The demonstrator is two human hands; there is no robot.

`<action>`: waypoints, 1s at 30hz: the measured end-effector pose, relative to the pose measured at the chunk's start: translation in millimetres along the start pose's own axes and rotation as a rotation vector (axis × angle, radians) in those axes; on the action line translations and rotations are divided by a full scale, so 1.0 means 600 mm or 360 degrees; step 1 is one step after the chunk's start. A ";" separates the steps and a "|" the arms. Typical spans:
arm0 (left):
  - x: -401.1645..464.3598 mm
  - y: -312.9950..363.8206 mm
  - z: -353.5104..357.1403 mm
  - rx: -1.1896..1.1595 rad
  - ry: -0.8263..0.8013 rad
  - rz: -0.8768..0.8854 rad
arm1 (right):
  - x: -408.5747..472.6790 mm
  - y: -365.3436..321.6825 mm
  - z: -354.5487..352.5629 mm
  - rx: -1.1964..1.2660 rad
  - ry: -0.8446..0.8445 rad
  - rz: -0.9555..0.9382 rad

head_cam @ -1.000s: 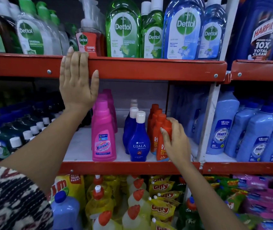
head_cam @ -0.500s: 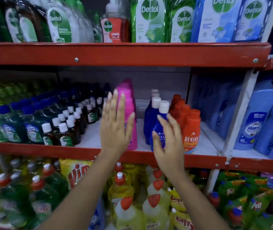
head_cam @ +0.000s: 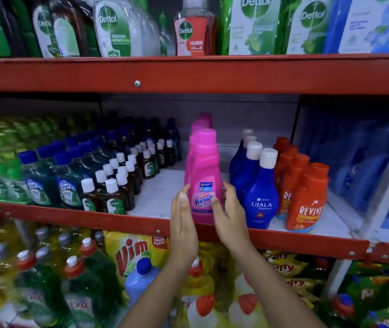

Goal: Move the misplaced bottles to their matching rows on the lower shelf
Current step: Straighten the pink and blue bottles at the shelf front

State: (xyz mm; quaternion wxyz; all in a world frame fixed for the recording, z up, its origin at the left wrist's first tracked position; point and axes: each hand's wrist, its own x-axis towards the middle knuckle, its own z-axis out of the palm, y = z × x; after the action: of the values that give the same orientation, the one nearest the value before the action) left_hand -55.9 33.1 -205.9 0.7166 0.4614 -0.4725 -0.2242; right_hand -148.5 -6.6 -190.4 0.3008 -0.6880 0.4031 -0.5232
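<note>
— Spanning the whole width of the frame, the red shelf (head_cam: 70,215) was loaded in rows: dark small bottles (head_cam: 115,183) at the left centre, blue Ujala bottles (head_cam: 258,185) and orange Revive bottles (head_cam: 303,192) right of centre. Where was the task's bottle seen?

— At the centre, standing upright at the shelf's front edge: the pink Vanish bottle (head_cam: 203,176), with more pink caps lined up behind it. It was bracketed low down by both hands.

— How were the hands posed?

— The left hand (head_cam: 182,229) was held vertical, fingers extended, flat against the bottle's left flank. The right hand (head_cam: 230,221) was curved around the right flank, its thumb laid across the label. Neither was fully closed; the bottle was pressed between them rather than gripped in a fist.

— And how would the step be done well?

— Probably, the base should be kept flat and the bottle squared with the pink row behind, label forward. Pressure should be kept low on the body so that the tall bottle is not tipped into the Ujala row just beside it.
</note>
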 end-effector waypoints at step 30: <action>-0.019 0.013 0.033 0.0066 0.0254 0.0361 | -0.048 -0.004 -0.064 -0.0175 0.0655 -0.0469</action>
State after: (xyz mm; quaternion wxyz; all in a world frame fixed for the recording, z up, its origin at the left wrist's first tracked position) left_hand -79.3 36.4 -201.8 0.7631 0.4361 -0.4675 -0.0946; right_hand -188.8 20.1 -192.0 0.0952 -0.6337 0.3790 -0.6676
